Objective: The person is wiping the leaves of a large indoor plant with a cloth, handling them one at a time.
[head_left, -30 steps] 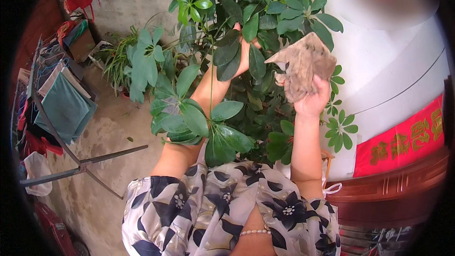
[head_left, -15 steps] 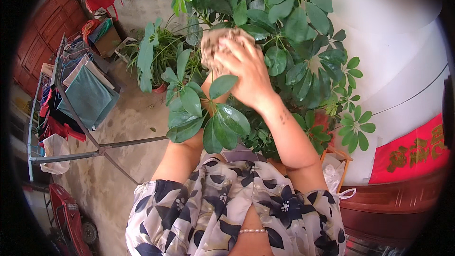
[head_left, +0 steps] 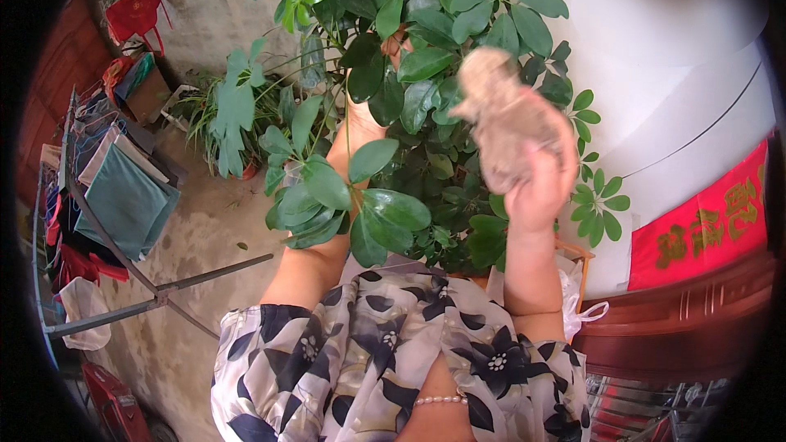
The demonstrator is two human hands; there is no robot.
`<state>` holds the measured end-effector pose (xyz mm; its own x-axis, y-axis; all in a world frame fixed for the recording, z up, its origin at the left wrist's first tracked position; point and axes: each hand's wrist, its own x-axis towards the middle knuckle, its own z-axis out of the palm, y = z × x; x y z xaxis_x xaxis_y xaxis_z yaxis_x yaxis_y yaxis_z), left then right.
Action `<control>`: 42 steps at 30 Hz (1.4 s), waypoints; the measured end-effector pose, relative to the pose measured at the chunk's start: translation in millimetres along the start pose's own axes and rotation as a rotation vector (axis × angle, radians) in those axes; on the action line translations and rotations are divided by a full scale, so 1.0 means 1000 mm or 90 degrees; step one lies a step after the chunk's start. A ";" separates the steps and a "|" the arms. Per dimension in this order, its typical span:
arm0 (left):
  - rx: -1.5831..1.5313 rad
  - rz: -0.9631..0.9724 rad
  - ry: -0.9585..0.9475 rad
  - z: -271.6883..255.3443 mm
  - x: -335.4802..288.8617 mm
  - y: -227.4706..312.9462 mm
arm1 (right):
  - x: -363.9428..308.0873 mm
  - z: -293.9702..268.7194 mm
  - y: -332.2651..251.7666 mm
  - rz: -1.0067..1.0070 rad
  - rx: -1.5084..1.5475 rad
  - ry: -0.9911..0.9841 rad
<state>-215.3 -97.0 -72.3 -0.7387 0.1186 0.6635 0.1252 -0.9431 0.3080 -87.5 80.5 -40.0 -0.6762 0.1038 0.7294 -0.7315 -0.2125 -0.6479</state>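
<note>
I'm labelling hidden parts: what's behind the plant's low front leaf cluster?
The left forearm passes behind the leaf cluster, showing above and below it; the stretch between is covered. Concrete floor shows past its left edge.

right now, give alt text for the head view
The person's right hand holds a tan cloth, blurred, by a leafy umbrella plant; the left hand, partly hidden, is among its leaves. A teal cloth hangs on a drying rack at left.

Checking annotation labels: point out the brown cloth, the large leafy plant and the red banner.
Brown cloth [head_left: 501, 137]: head view, on its crumpled middle.
Large leafy plant [head_left: 418, 103]: head view, on a leaf mid-foliage.
Red banner [head_left: 689, 227]: head view, around the middle of its face.
</note>
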 end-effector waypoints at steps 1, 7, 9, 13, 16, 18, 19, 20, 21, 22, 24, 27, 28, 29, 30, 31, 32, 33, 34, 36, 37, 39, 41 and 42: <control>-0.024 -0.004 0.046 -0.008 -0.003 0.006 | 0.010 0.009 -0.006 -0.021 0.013 0.039; -0.232 -0.080 0.105 -0.034 0.000 0.033 | 0.063 0.064 -0.001 -0.132 -0.157 -0.159; 0.005 0.007 0.116 -0.027 0.000 0.038 | 0.079 0.088 0.021 -0.235 -0.375 -0.240; -0.100 0.006 0.102 -0.044 -0.006 0.021 | 0.070 0.112 0.094 -0.341 -0.811 -0.349; -0.361 -0.041 -0.115 -0.081 -0.011 0.024 | 0.035 0.119 0.105 -0.304 -0.765 -0.323; -0.310 -0.084 -0.123 -0.083 -0.005 0.019 | 0.012 0.106 0.104 -0.270 -0.754 -0.335; -0.282 -0.111 -0.117 -0.073 -0.007 0.022 | -0.002 0.099 0.104 -0.248 -0.728 -0.342; -0.403 -0.169 -0.017 -0.065 -0.013 0.029 | -0.015 0.091 0.107 -0.235 -0.711 -0.353; -0.423 -0.128 0.173 -0.069 -0.005 0.040 | -0.026 0.093 0.098 -0.177 -0.664 -0.362; -0.365 -0.133 0.143 -0.064 -0.001 0.041 | -0.033 0.084 0.101 -0.084 -0.573 -0.348; -0.346 -0.158 -0.007 -0.057 -0.001 0.042 | -0.038 0.071 0.101 0.041 -0.403 -0.287; -0.314 -0.126 -0.039 -0.056 0.010 0.019 | -0.030 0.061 0.078 0.136 -0.200 -0.142; -0.405 -0.145 -0.067 -0.051 0.012 0.018 | -0.025 0.064 0.063 0.140 -0.173 -0.111; -0.493 -0.168 -0.093 -0.047 0.014 0.019 | -0.022 0.067 0.053 0.145 -0.146 -0.079; -0.497 -0.180 -0.096 -0.052 0.020 0.015 | -0.020 0.071 0.046 0.129 -0.129 -0.043; -0.508 -0.196 -0.100 -0.054 0.030 0.002 | -0.018 0.069 0.042 0.114 -0.119 -0.002; -0.255 -0.119 -0.064 -0.052 0.038 -0.017 | -0.018 0.064 0.039 0.124 -0.093 -0.001; 0.017 -0.059 -0.006 -0.048 0.045 -0.025 | -0.019 0.066 0.037 0.127 -0.070 0.006; -0.154 -0.088 -0.038 -0.047 0.053 -0.023 | -0.020 0.070 0.037 0.132 -0.045 0.010; -0.400 -0.120 -0.068 -0.026 0.053 -0.028 | -0.024 0.069 0.036 0.132 -0.027 0.039; -0.405 -0.207 -0.086 -0.021 0.057 -0.023 | -0.026 0.064 0.035 0.127 -0.034 0.066; 0.139 0.014 -0.017 -0.035 0.046 -0.036 | -0.027 0.053 0.031 0.103 -0.048 0.100; 0.296 0.059 0.094 -0.054 0.027 -0.027 | -0.026 0.052 0.019 0.070 -0.044 0.099; 0.179 -0.013 0.100 -0.069 0.015 -0.027 | -0.022 0.053 0.014 0.053 -0.011 0.142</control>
<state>-275.2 -90.8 -117.9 -0.8333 0.0667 0.5488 0.2710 -0.8159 0.5107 -78.4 24.2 -53.7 -0.7352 0.2999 0.6079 -0.6727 -0.2128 -0.7086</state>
